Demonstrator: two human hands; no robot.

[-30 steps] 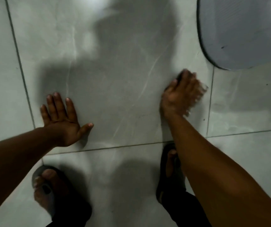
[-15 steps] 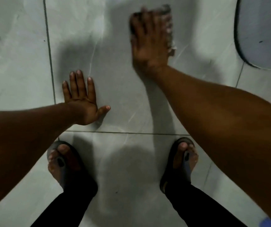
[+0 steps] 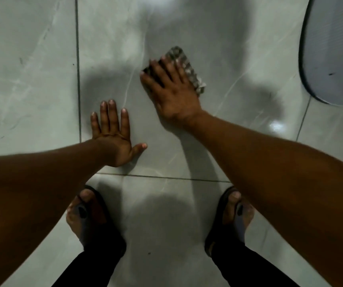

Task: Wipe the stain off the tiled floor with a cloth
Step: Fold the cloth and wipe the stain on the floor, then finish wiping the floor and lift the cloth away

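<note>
fingers (image 3: 166,69) of right hand (image 3: 174,94) flat, pressing cloth (image 3: 184,63) on tiled floor (image 3: 31,90); left hand (image 3: 114,137) splayed.

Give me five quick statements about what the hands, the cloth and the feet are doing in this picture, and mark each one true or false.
1. The right hand presses flat on the cloth. True.
2. The left hand holds a second cloth. False: it lies bare and flat on the floor tile, fingers spread.
3. Both hands rest on the same tile. True: both lie right of the vertical grout line and beyond the horizontal one.
4. The person is barefoot. False: both feet wear dark sandals.
5. The cloth lies on the grey mat. False: the mat is apart, at the upper right edge, and the cloth sits on bare tile.
</note>
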